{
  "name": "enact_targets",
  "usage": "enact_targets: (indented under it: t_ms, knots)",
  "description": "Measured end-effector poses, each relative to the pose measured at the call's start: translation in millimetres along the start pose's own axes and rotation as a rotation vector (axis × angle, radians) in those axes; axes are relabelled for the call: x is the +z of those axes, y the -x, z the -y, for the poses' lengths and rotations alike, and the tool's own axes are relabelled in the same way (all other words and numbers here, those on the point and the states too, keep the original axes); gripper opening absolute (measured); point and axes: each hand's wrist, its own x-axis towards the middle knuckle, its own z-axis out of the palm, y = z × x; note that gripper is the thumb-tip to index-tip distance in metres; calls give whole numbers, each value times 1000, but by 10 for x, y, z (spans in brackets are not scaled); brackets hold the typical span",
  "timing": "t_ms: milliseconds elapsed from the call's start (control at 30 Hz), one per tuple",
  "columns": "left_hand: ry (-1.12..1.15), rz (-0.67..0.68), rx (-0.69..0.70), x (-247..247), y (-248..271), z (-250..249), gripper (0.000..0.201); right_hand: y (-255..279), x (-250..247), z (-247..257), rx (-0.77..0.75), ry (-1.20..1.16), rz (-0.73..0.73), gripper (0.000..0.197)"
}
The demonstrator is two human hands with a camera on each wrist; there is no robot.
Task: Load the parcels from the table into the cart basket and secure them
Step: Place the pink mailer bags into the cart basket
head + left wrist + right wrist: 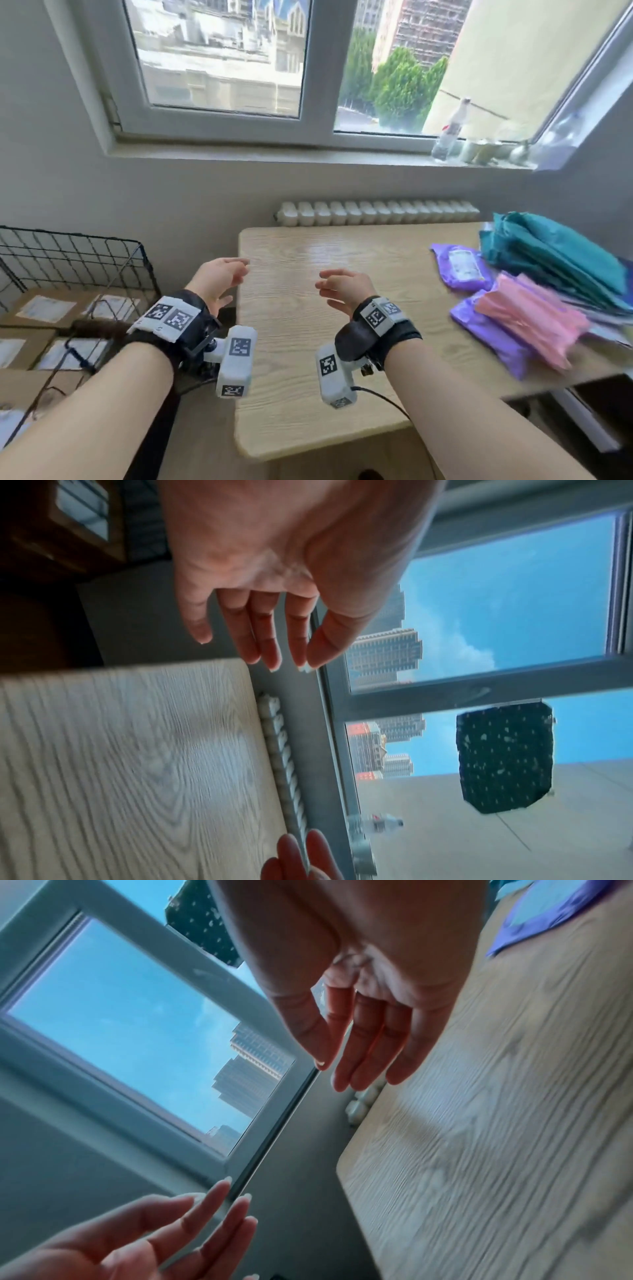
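Soft parcels lie heaped at the right end of the wooden table (pixel 308 342): a teal bag (pixel 555 253), a purple bag (pixel 460 265) with a white label, and a pink bag (pixel 534 318) on another purple one (pixel 486 332). The black wire cart basket (pixel 72 260) stands left of the table with several labelled cardboard boxes (pixel 48 308) inside. My left hand (pixel 222 277) hovers over the table's left edge and my right hand (pixel 342 284) over its middle. Both are empty, with fingers relaxed (pixel 270 645) (pixel 359 1053) and palms facing each other.
A white radiator (pixel 376 212) runs behind the table under the window. A clear bottle (pixel 448 133) and small jars stand on the sill at the right. A dark cable (pixel 387 399) trails from my right wrist device. Bare tabletop lies between my hands and the parcels.
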Motion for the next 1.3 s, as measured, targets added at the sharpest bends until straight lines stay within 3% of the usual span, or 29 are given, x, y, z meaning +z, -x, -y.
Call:
enact_targets:
  t_ms: [400, 600, 833, 933, 1067, 1133, 1233, 1300]
  knots:
    - [-73, 203, -112, 3133, -639, -24, 21, -1006, -2919, -204, 49, -133, -200, 23]
    - [-111, 255, -205, 4318, -820, 79, 21, -1424, -4024, -360, 78, -162, -357, 23]
    - [-217, 264, -267, 5001, -917, 193, 13, -1606, -4634, -505, 154, -245, -377, 27]
    - [-338, 374, -281, 5248, -944, 274, 22, -1631, -4793, -665, 202, -184, -407, 26]
    - [-758, 525, -133, 5594, -895, 445, 50, -1633, -4921, -848, 284, -195, -387, 22]
    - [-894, 531, -45, 5686, -914, 495, 49, -1667, -4982, -899, 312, -252, -348, 23]
    - [-811, 499, -79, 5678, -996, 497, 19, -1726, -5001, -905, 315, -286, -344, 20]
    - [-689, 505, -147, 5636, -1010, 458, 22, -1751, -4951, -856, 303, -263, -341, 18]
